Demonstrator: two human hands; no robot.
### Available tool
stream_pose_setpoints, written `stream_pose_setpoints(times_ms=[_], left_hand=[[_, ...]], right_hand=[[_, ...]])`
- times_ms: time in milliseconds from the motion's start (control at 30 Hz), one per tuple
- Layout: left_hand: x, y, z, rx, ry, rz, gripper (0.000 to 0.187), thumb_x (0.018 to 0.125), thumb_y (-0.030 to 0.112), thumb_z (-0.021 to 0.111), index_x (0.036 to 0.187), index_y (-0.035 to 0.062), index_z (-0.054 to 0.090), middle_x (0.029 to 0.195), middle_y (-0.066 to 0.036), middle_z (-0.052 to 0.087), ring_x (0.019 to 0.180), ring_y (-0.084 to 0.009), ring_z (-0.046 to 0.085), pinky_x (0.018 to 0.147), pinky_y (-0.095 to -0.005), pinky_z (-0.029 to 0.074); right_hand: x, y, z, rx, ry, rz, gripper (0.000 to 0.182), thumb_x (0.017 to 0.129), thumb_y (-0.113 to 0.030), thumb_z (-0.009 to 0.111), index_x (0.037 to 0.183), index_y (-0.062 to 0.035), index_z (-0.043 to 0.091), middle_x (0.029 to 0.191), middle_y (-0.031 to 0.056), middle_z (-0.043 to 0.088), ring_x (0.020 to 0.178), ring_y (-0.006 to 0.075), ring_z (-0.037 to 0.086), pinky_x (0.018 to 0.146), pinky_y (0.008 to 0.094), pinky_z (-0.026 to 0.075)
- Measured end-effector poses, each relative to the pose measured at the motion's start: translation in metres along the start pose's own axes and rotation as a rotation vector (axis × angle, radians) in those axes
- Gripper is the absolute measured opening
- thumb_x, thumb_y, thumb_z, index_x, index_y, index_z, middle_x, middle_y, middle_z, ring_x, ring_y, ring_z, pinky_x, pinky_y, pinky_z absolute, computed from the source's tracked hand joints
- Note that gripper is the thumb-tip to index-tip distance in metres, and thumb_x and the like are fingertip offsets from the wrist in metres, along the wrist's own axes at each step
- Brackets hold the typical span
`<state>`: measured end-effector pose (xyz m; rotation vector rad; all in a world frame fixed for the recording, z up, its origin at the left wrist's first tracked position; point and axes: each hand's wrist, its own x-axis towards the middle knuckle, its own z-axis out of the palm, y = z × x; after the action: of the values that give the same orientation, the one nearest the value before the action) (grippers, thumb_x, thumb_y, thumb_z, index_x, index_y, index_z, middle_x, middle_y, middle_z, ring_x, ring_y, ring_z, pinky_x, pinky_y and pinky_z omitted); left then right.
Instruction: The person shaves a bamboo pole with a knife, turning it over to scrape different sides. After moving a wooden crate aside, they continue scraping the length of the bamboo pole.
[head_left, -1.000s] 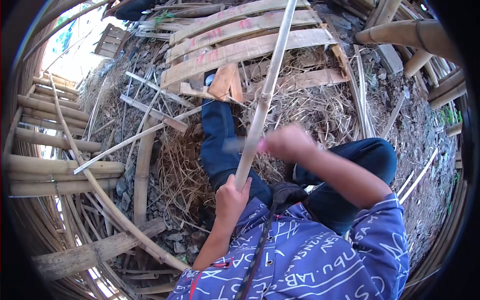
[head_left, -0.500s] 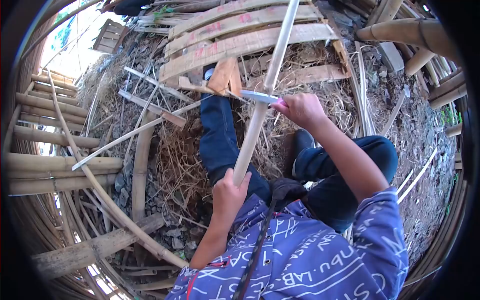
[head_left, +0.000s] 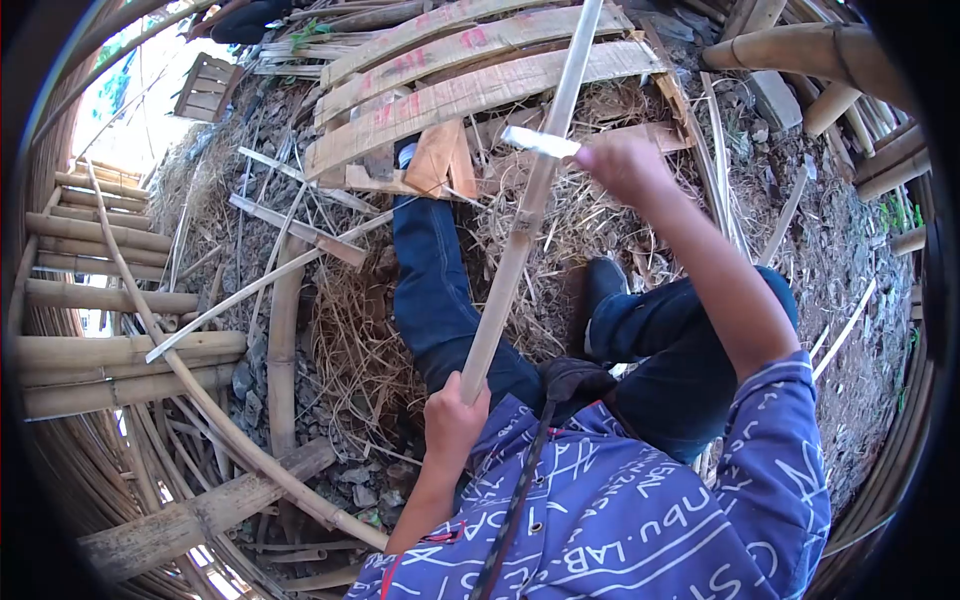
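A long pale bamboo strip (head_left: 520,232) runs from my lap up past the top of the view, slanting away to the right. My left hand (head_left: 455,415) is wrapped round its lower end, close to my stomach. Farther up, my right hand (head_left: 628,165) grips a knife by its handle, which is mostly hidden in the fist. The bright knife blade (head_left: 540,142) lies across the strip and points left. A dark joint mark shows on the strip a little below the blade.
Beyond my outstretched leg (head_left: 430,255) lies a slatted wooden pallet (head_left: 480,82). Plant shavings (head_left: 365,315) and split strips litter the stony ground. Bamboo poles (head_left: 130,350) stack at the left; a thick bamboo pole (head_left: 815,60) juts in at upper right. A wooden crate (head_left: 208,88) sits far left.
My right hand and the knife have moved up along the strip, away from my body, and the blade has turned to catch the light. My left hand keeps its hold, slightly lower.
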<state>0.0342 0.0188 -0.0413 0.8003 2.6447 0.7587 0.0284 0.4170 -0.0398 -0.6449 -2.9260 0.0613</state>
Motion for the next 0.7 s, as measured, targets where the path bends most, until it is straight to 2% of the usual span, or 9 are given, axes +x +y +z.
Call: stream_pose_setpoints(times_ms=[67, 167, 300, 333, 400, 433, 467, 533, 700], left_hand=[[0.004, -0.002, -0.003, -0.015, -0.008, 0.002, 0.026, 0.078, 0.021, 0.066, 0.071, 0.0017, 0.049, 0.06, -0.024, 0.057, 0.061, -0.0435, 0.059, 0.053, -0.0497, 0.047], [0.001, -0.007, -0.005, -0.01, -0.032, -0.019, 0.022, 0.075, 0.016, 0.065, 0.071, 0.0013, 0.049, 0.062, -0.025, 0.057, 0.061, -0.0439, 0.059, 0.054, -0.0501, 0.048], [-0.001, -0.005, -0.01, 0.03, -0.037, -0.015, 0.019, 0.072, 0.013, 0.064, 0.072, 0.0011, 0.049, 0.061, -0.025, 0.057, 0.061, -0.0442, 0.059, 0.055, -0.0508, 0.048], [-0.001, -0.008, -0.01, 0.026, -0.029, -0.01, 0.019, 0.072, 0.013, 0.064, 0.072, 0.0011, 0.049, 0.061, -0.025, 0.057, 0.061, -0.0442, 0.059, 0.055, -0.0508, 0.048], [-0.002, -0.015, -0.004, 0.025, -0.033, -0.019, 0.019, 0.072, 0.013, 0.064, 0.072, 0.0009, 0.049, 0.061, -0.025, 0.057, 0.061, -0.0442, 0.059, 0.056, -0.0508, 0.048], [0.0, -0.014, -0.002, 0.013, -0.027, -0.016, 0.019, 0.072, 0.013, 0.064, 0.072, 0.0009, 0.049, 0.061, -0.025, 0.057, 0.061, -0.0442, 0.059, 0.056, -0.0508, 0.048], [-0.001, -0.012, -0.002, -0.014, -0.024, -0.029, 0.019, 0.072, 0.013, 0.064, 0.073, 0.0008, 0.049, 0.061, -0.025, 0.057, 0.061, -0.0441, 0.059, 0.056, -0.0507, 0.048], [-0.002, -0.01, -0.001, -0.037, -0.036, -0.058, 0.019, 0.072, 0.013, 0.064, 0.073, 0.0008, 0.049, 0.06, -0.025, 0.057, 0.061, -0.0441, 0.059, 0.056, -0.0506, 0.048], [0.012, -0.003, -0.004, 0.012, -0.015, -0.036, 0.019, 0.072, 0.012, 0.063, 0.073, 0.0007, 0.048, 0.06, -0.025, 0.056, 0.061, -0.044, 0.059, 0.055, -0.0503, 0.048]], right_hand=[[-0.027, -0.046, -0.03, 0.113, -0.275, -0.096, 0.048, 0.095, -0.052, 0.04, 0.073, -0.0159, 0.064, 0.066, 0.0092, 0.064, 0.063, 0.0275, 0.065, 0.059, 0.0418, 0.053], [-0.025, -0.037, -0.012, 0.203, -0.246, -0.029, 0.045, 0.095, -0.049, 0.042, 0.079, -0.0143, 0.067, 0.07, 0.0123, 0.065, 0.068, 0.0292, 0.065, 0.064, 0.0418, 0.053], [0.022, 0.027, -0.036, 0.198, -0.143, 0.318, 0.057, 0.092, -0.057, 0.044, 0.082, -0.0053, 0.067, 0.073, 0.0139, 0.066, 0.062, 0.0317, 0.064, 0.059, 0.0443, 0.051], [0.026, 0.032, -0.04, 0.063, -0.037, 0.204, 0.055, 0.095, -0.053, 0.041, 0.081, -0.0064, 0.067, 0.072, 0.0115, 0.066, 0.064, 0.0268, 0.065, 0.056, 0.0408, 0.051], [0.022, 0.007, -0.055, 0.05, -0.279, 0.241, 0.053, 0.096, -0.052, 0.039, 0.082, -0.0079, 0.067, 0.076, 0.0108, 0.067, 0.068, 0.0246, 0.065, 0.057, 0.0399, 0.051], [0.014, -0.012, -0.05, 0.271, -0.271, 0.189, 0.052, 0.095, -0.053, 0.04, 0.085, -0.0093, 0.067, 0.083, 0.0111, 0.068, 0.073, 0.025, 0.066, 0.06, 0.0408, 0.052], [-0.001, -0.029, -0.047, 0.183, -0.415, 0.023, 0.055, 0.092, -0.057, 0.042, 0.081, -0.0099, 0.068, 0.08, 0.0133, 0.068, 0.071, 0.0303, 0.065, 0.064, 0.043, 0.052], [-0.026, -0.047, -0.024, 0.452, -0.282, -0.021, 0.059, 0.09, -0.06, 0.043, 0.068, -0.0107, 0.067, 0.064, 0.0164, 0.062, 0.063, 0.0361, 0.063, 0.063, 0.0458, 0.051], [-0.002, -0.036, -0.018, 0.304, -0.207, -0.045, 0.059, 0.09, -0.061, 0.043, 0.07, -0.0102, 0.067, 0.062, 0.0165, 0.062, 0.061, 0.0353, 0.063, 0.057, 0.0448, 0.051]])
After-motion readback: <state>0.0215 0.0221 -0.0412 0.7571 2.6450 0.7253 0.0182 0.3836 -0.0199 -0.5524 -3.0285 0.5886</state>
